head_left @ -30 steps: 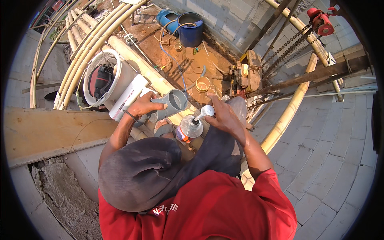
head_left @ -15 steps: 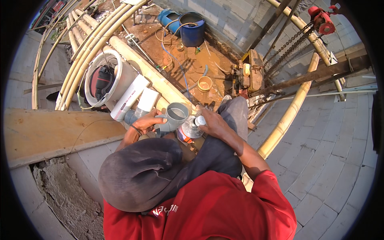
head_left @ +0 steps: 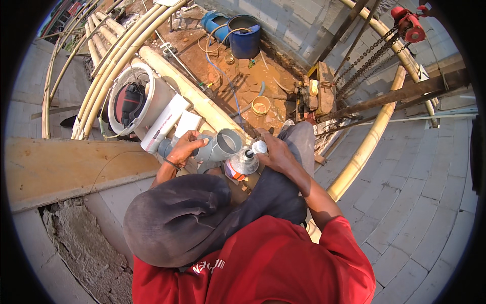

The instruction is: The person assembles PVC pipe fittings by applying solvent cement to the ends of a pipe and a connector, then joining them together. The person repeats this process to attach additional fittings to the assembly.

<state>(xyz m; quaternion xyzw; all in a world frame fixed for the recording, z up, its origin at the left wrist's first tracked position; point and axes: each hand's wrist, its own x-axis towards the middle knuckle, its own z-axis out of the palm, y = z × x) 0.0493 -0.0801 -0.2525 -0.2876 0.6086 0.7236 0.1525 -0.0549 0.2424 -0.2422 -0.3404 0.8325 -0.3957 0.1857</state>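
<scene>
Here, the grey pipe fitting (head_left: 217, 150) is held above the lap's far edge by the left hand (head_left: 186, 147), thumb and fingers clamped on its near-left side, its round mouth turned up. Just right of it, the white cap (head_left: 259, 147) is pinched by the right hand (head_left: 276, 152), directly over the silvery container (head_left: 243, 164); whether cap and container are fully parted cannot be told. By the look of it, the fitting is stiff, light plastic, smooth enough to slip if wetted, best taken around its outer wall with the rim left free. The cap, small and light, is best kept by its edge. To the left, the white pipes (head_left: 165, 124) are seen beside the pale bucket (head_left: 164, 95), where the black-and-red tool (head_left: 132, 105) is carried.
</scene>
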